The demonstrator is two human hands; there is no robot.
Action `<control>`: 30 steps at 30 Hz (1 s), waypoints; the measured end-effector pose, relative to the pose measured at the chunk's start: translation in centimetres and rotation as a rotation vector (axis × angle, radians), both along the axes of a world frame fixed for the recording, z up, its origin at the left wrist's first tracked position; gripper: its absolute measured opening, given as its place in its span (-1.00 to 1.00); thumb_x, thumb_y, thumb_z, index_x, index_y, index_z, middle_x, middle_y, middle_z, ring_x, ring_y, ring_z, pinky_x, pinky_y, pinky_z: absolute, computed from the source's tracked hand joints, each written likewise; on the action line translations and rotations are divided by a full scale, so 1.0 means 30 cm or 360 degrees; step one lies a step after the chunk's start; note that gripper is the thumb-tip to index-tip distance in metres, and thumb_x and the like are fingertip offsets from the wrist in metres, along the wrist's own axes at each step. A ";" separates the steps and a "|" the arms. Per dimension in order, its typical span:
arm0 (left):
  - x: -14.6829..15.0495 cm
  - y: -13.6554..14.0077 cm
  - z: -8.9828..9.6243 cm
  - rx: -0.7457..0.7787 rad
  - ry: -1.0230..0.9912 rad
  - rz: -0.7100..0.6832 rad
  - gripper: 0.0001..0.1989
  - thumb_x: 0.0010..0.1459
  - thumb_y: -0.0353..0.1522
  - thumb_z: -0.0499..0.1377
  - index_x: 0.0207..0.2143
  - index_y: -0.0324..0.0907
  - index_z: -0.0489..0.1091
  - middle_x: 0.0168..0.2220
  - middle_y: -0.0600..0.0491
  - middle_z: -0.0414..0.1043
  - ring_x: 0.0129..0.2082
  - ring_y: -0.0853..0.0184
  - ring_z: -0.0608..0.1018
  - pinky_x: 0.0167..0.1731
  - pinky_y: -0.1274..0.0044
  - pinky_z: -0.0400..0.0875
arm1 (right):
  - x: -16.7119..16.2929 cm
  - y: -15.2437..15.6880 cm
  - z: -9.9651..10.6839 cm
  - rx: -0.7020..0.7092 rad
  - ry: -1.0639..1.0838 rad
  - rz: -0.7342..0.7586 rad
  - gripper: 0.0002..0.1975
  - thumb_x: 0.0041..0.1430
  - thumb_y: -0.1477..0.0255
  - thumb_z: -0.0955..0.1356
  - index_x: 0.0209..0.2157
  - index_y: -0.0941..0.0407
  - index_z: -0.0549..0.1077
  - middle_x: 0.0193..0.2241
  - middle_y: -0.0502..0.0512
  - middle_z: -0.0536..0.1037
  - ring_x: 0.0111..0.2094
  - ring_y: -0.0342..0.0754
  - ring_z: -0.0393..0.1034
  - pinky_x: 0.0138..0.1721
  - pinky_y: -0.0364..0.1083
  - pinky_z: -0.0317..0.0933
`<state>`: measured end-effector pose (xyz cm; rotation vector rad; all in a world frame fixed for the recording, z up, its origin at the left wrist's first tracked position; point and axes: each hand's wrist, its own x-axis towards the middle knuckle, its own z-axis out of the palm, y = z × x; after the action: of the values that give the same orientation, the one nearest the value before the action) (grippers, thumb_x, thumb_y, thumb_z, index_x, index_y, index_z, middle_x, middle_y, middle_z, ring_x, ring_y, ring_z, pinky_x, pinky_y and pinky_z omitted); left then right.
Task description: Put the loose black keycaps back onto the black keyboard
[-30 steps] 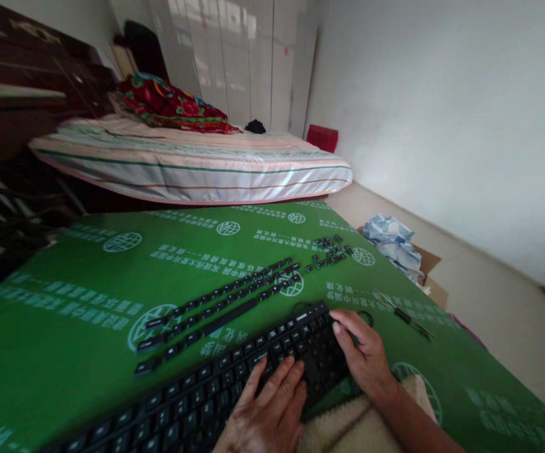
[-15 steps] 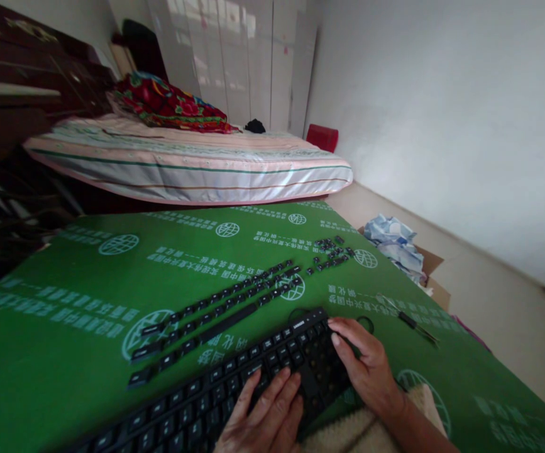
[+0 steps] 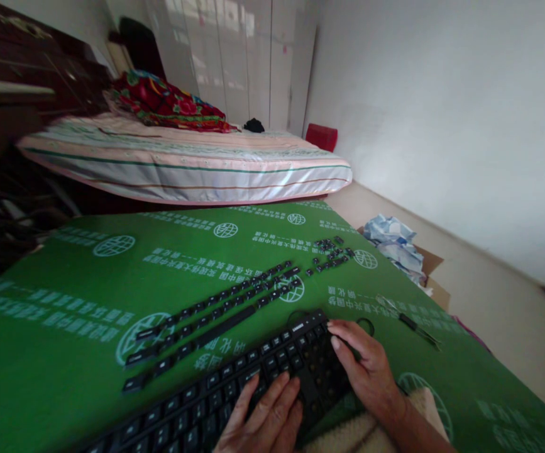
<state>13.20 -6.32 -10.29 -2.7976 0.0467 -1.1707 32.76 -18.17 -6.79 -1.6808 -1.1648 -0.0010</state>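
A black keyboard [image 3: 225, 380] lies slantwise at the near edge of the green board. Keycaps cover its left and middle, while its right-hand block shows bare key positions below a top row of caps. My left hand [image 3: 267, 412] rests on the middle keys, fingers stretched out and slightly apart. At the far right corner, my right hand [image 3: 369, 362] has thumb and forefinger closed on the keyboard's edge; whether a keycap is between them I cannot make out. Beyond the keyboard, loose black keycaps [image 3: 234, 292] lie in three slanting rows, with a long spacebar [image 3: 225, 327] among them.
More loose keycaps [image 3: 333, 248] are grouped farther right. A thin tool with a dark handle [image 3: 408, 322] lies on the green board [image 3: 65, 302]. Past the board stand a bed [image 3: 197, 167] and, at right, an open carton [image 3: 430, 261] with crumpled pale-blue material.
Both hands keep nearly the same place on the keyboard. The keyboard and keycap rows appear slightly shifted left in view.
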 end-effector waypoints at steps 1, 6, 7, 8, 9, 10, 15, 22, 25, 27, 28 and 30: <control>0.000 -0.001 0.002 -0.0014 -0.0005 -0.0004 -0.78 0.22 -0.26 0.03 -0.25 -0.09 0.45 -0.02 0.14 0.45 0.13 0.34 0.32 0.27 0.29 -0.19 | 0.001 0.000 0.000 -0.0003 0.0004 0.0001 -0.79 0.18 0.48 0.28 -0.18 0.03 0.49 -0.19 0.09 0.55 -0.13 -0.07 0.45 -0.07 -0.09 0.34; -0.007 -0.017 0.048 -0.0106 0.0123 -0.0004 -0.77 0.22 -0.25 0.04 -0.21 -0.12 0.44 0.00 0.11 0.44 0.12 0.35 0.33 0.27 0.32 -0.23 | 0.008 -0.001 0.003 0.0003 0.0072 -0.0016 -0.80 0.18 0.47 0.28 -0.18 0.05 0.49 -0.21 0.09 0.56 -0.16 -0.06 0.46 -0.10 -0.08 0.35; -0.010 -0.023 0.060 -0.0131 0.0184 0.0014 -0.76 0.22 -0.23 0.04 -0.19 -0.12 0.44 0.01 0.10 0.43 0.12 0.35 0.33 0.27 0.33 -0.24 | 0.010 -0.001 0.006 0.0002 0.0090 -0.0026 -0.80 0.18 0.46 0.29 -0.19 0.05 0.50 -0.22 0.09 0.56 -0.16 -0.06 0.46 -0.10 -0.08 0.35; -0.013 -0.029 0.070 -0.0154 0.0245 0.0034 -0.75 0.23 -0.22 0.04 -0.17 -0.11 0.43 0.03 0.10 0.42 0.13 0.35 0.33 0.27 0.33 -0.25 | 0.011 -0.002 0.009 0.0001 0.0108 -0.0037 -0.80 0.18 0.45 0.29 -0.19 0.05 0.50 -0.23 0.09 0.56 -0.17 -0.06 0.46 -0.10 -0.07 0.35; -0.015 -0.034 0.079 -0.0178 0.0291 0.0056 -0.75 0.24 -0.22 0.04 -0.15 -0.11 0.43 0.04 0.10 0.41 0.13 0.35 0.33 0.27 0.34 -0.26 | 0.012 -0.002 0.012 -0.0002 0.0129 -0.0049 -0.81 0.18 0.44 0.29 -0.20 0.05 0.51 -0.24 0.08 0.57 -0.18 -0.06 0.46 -0.11 -0.07 0.35; -0.017 -0.039 0.085 -0.0200 0.0320 0.0071 -0.74 0.24 -0.23 0.04 -0.14 -0.11 0.42 0.04 0.10 0.40 0.13 0.35 0.33 0.27 0.34 -0.26 | 0.013 -0.003 0.016 -0.0002 0.0152 -0.0065 -0.81 0.17 0.43 0.30 -0.21 0.05 0.51 -0.25 0.08 0.57 -0.19 -0.06 0.47 -0.12 -0.07 0.36; -0.019 -0.046 0.092 -0.0265 0.0333 0.0045 -0.73 0.27 -0.24 0.01 -0.12 -0.13 0.42 0.06 0.10 0.39 0.14 0.34 0.32 0.27 0.34 -0.25 | 0.017 0.001 0.029 0.0019 0.0295 -0.0176 -0.82 0.16 0.38 0.31 -0.26 0.06 0.55 -0.29 0.07 0.60 -0.23 -0.05 0.49 -0.17 -0.06 0.38; -0.018 -0.049 0.092 -0.0313 0.0339 0.0045 -0.73 0.26 -0.23 0.04 -0.11 -0.15 0.41 0.07 0.09 0.38 0.14 0.33 0.32 0.27 0.33 -0.26 | 0.027 0.002 0.016 0.0130 0.0582 -0.0270 -0.77 0.14 0.32 0.32 -0.23 0.10 0.54 -0.29 0.12 0.62 -0.32 -0.03 0.52 -0.23 0.03 0.44; -0.019 -0.049 0.089 -0.0286 0.0357 0.0046 -0.72 0.27 -0.23 0.02 -0.10 -0.15 0.40 0.07 0.09 0.38 0.15 0.33 0.31 0.27 0.32 -0.27 | 0.033 0.002 0.011 0.0182 0.0666 -0.0294 -0.77 0.13 0.33 0.33 -0.22 0.11 0.53 -0.32 0.11 0.62 -0.36 -0.04 0.52 -0.28 0.01 0.46; -0.021 -0.047 0.085 -0.0250 0.0366 0.0040 -0.72 0.27 -0.23 0.01 -0.09 -0.15 0.40 0.08 0.09 0.37 0.15 0.32 0.30 0.27 0.31 -0.28 | 0.036 0.002 0.012 0.0198 0.0701 -0.0305 -0.78 0.12 0.33 0.34 -0.23 0.12 0.53 -0.34 0.11 0.63 -0.38 -0.05 0.52 -0.32 -0.01 0.47; -0.022 -0.045 0.084 -0.0233 0.0373 0.0039 -0.72 0.28 -0.24 0.00 -0.08 -0.14 0.39 0.08 0.09 0.36 0.16 0.32 0.29 0.27 0.30 -0.28 | 0.037 0.003 0.013 0.0201 0.0709 -0.0307 -0.78 0.12 0.33 0.35 -0.24 0.12 0.54 -0.35 0.10 0.63 -0.39 -0.05 0.53 -0.34 -0.01 0.48; -0.024 -0.044 0.083 -0.0213 0.0379 0.0040 -0.72 0.28 -0.25 -0.01 -0.08 -0.14 0.39 0.08 0.08 0.37 0.16 0.31 0.29 0.27 0.30 -0.29 | 0.039 0.003 0.017 0.0199 0.0711 -0.0307 -0.78 0.11 0.32 0.35 -0.25 0.12 0.54 -0.37 0.10 0.63 -0.39 -0.04 0.53 -0.35 -0.01 0.48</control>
<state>12.48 -7.64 -7.80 -3.0312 -0.0488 -0.8601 33.93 -18.08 -6.28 -1.5724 -0.6540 0.1697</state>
